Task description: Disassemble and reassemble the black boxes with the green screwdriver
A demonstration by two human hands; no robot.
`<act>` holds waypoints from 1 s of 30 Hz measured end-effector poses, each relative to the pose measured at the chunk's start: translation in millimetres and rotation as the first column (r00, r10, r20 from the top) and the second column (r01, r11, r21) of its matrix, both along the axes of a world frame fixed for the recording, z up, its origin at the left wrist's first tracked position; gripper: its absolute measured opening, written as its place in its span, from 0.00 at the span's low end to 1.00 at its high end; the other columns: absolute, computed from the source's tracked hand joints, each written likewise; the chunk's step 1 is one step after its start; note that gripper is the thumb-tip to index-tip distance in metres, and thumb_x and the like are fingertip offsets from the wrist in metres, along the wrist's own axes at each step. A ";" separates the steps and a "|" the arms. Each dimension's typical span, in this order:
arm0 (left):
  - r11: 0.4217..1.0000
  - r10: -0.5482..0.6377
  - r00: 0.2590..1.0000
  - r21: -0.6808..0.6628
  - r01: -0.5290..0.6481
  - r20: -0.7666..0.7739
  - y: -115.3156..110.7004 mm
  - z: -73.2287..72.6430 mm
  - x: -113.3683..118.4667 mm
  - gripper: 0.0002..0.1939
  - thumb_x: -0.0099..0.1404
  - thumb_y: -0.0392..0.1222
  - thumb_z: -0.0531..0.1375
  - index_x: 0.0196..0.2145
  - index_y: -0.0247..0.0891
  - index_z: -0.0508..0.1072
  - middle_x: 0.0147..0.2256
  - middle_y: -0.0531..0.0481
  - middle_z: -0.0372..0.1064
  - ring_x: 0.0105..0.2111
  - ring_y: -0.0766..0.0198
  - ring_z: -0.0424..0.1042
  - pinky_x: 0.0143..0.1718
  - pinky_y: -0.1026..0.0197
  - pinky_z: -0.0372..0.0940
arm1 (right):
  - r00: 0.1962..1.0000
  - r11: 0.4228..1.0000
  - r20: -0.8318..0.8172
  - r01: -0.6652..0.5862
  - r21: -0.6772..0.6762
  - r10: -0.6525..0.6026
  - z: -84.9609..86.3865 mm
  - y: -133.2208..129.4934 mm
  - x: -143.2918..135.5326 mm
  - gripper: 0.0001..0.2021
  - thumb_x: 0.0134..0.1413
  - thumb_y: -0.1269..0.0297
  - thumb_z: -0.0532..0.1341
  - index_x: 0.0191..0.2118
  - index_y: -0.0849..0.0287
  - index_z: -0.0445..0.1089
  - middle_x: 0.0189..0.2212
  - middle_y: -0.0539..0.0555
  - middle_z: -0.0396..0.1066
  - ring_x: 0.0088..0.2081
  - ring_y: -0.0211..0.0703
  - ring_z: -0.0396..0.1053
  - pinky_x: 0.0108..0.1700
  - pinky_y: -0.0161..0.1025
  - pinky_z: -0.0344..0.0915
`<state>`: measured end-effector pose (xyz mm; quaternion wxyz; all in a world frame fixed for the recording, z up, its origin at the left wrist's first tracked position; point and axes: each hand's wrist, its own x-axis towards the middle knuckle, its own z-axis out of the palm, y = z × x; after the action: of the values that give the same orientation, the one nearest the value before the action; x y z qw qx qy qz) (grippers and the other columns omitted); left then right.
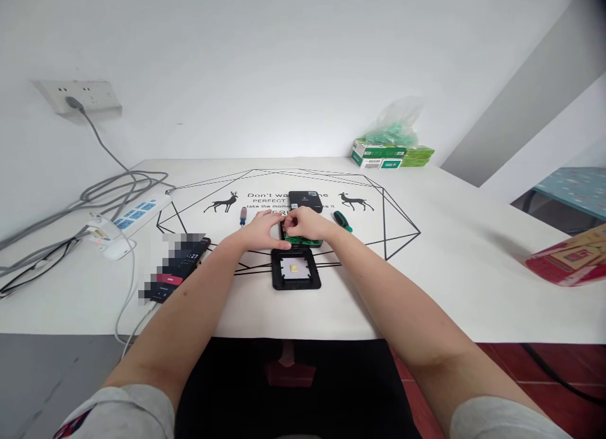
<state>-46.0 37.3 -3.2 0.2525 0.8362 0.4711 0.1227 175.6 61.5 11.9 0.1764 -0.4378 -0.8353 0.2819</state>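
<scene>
A green circuit board (303, 241) in a black housing lies at the middle of the desk, largely covered by my hands. My left hand (263, 229) grips its left side, the thumb along the near edge and the fingers at the far edge. Over the board, my right hand (307, 224) is closed in a pinch; what its fingertips hold cannot be made out. Just nearer me is an open black cover (276, 280) with a pale inside and a small yellow pad (294, 269). Behind my hands rests a flat black device (305, 199) with labels.
A small screwdriver (243, 216) lies left of my hands, a green-and-black handled tool (341, 221) right. A phone (182, 269) and a power strip (142, 213) with cables are at left. Green boxes (381, 152) stand at the back, a red package (568, 259) at the right edge.
</scene>
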 end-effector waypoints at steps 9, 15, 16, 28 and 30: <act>0.924 -0.073 0.991 0.381 0.025 0.112 3.7 -6.5 10.8 0.17 0.72 0.40 0.64 0.57 0.44 0.80 0.57 0.44 0.79 0.60 0.47 0.75 0.66 0.42 0.69 | 0.959 0.997 -0.283 -0.009 -0.079 -0.014 -6.3 -7.0 12.5 0.06 0.45 0.65 0.65 0.32 0.59 0.76 0.28 0.48 0.74 0.30 0.38 0.66 0.35 0.37 0.63; 0.887 -0.033 0.990 0.460 -0.033 0.134 4.2 -17.0 17.8 0.18 0.72 0.31 0.59 0.54 0.43 0.82 0.56 0.47 0.81 0.58 0.52 0.79 0.64 0.47 0.73 | 0.951 0.997 -0.305 0.020 -0.070 -0.040 -0.1 -12.9 18.9 0.12 0.53 0.54 0.66 0.35 0.58 0.76 0.28 0.48 0.71 0.30 0.39 0.64 0.35 0.39 0.61; 0.883 -0.022 0.990 0.468 -0.046 0.140 4.5 -17.3 18.2 0.19 0.72 0.31 0.58 0.54 0.43 0.82 0.56 0.48 0.82 0.58 0.52 0.79 0.65 0.47 0.73 | 0.953 0.997 -0.293 0.058 -0.057 -0.072 2.2 -12.6 21.4 0.12 0.56 0.53 0.66 0.36 0.58 0.76 0.29 0.49 0.72 0.31 0.39 0.65 0.36 0.39 0.62; 0.907 0.180 0.949 0.330 -0.261 0.258 -6.2 -0.9 21.8 0.22 0.75 0.37 0.56 0.63 0.44 0.76 0.64 0.47 0.76 0.66 0.51 0.73 0.73 0.46 0.63 | 0.730 0.784 -0.352 0.400 -0.474 -0.585 12.7 -3.9 33.4 0.10 0.62 0.62 0.68 0.45 0.56 0.70 0.32 0.51 0.74 0.28 0.39 0.70 0.33 0.38 0.72; 0.932 0.192 0.946 0.254 -0.259 0.262 -7.3 0.1 21.6 0.32 0.73 0.43 0.61 0.72 0.41 0.67 0.69 0.42 0.71 0.69 0.49 0.70 0.73 0.45 0.62 | 0.711 0.786 -0.364 0.445 -0.430 -0.602 10.7 0.1 36.5 0.13 0.61 0.66 0.65 0.51 0.55 0.69 0.34 0.50 0.74 0.29 0.39 0.69 0.33 0.37 0.70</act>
<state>-24.4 30.0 -3.1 0.1669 0.7835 0.5090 0.3148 212.1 61.6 22.6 0.3811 -0.5964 -0.5474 0.4466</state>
